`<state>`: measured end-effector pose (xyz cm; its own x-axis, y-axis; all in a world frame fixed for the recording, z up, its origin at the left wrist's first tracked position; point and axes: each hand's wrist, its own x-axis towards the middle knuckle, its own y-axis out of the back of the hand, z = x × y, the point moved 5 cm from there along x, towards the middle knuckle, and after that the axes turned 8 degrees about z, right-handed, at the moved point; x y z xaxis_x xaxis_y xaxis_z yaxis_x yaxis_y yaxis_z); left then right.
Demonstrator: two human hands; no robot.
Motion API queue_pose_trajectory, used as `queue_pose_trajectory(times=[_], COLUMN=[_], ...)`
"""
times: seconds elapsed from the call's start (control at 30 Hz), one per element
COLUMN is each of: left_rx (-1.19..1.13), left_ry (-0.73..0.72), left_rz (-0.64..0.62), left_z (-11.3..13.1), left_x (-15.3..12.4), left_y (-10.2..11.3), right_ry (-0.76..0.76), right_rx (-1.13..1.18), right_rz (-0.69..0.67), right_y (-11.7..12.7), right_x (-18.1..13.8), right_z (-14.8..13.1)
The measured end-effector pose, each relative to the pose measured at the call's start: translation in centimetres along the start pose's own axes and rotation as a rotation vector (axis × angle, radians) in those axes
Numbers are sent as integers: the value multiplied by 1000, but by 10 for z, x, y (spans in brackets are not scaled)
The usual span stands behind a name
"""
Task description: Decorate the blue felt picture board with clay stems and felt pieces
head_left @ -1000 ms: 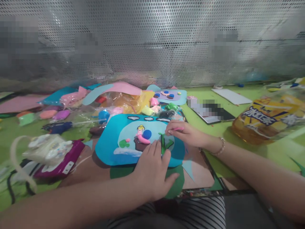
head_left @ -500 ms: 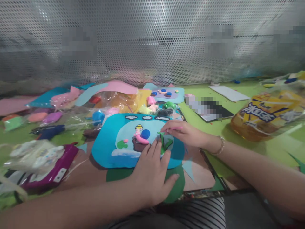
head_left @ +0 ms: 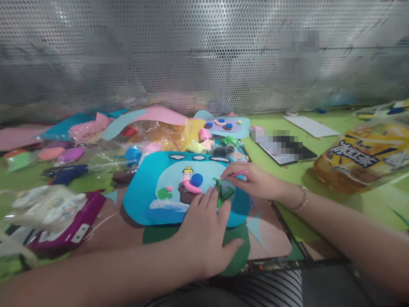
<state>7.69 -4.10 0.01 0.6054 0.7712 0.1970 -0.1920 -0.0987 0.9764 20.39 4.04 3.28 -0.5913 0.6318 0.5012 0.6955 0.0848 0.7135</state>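
A blue felt picture board (head_left: 143,204) lies in front of me, with a light-blue oval, a pink and yellow clay figure (head_left: 189,181) and a blue ball on it. My left hand (head_left: 207,232) lies flat on the board's lower right part, fingers stretched out beside a green clay plant (head_left: 223,194). My right hand (head_left: 255,181) pinches a thin pink tool (head_left: 239,173), whose tip is at the top of the green plant.
Bags of coloured clay (head_left: 64,154), felt sheets and a second small felt picture (head_left: 225,126) lie behind the board. A purple pouch (head_left: 68,228) sits at left. A yellow packet (head_left: 364,157) and a tablet (head_left: 287,149) are at right. A perforated metal wall stands behind.
Both hands stay on the board. The pink tool's tip has shifted slightly over the green plant. The view has swayed a little.
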Motion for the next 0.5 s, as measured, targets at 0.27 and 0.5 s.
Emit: queue_pose_trajectory(times=[0.27,0.5], left_rx=[7,17], left_ry=[38,34], left_rz=[27,52], left_z=[-10,-12], left_x=[13,13], left_y=[4,-3], right_ry=[43,49], right_rx=[-20,-23], right_rz=[-50,-64], right_y=[-1,1], right_x=[0,1], right_z=[-5,-9])
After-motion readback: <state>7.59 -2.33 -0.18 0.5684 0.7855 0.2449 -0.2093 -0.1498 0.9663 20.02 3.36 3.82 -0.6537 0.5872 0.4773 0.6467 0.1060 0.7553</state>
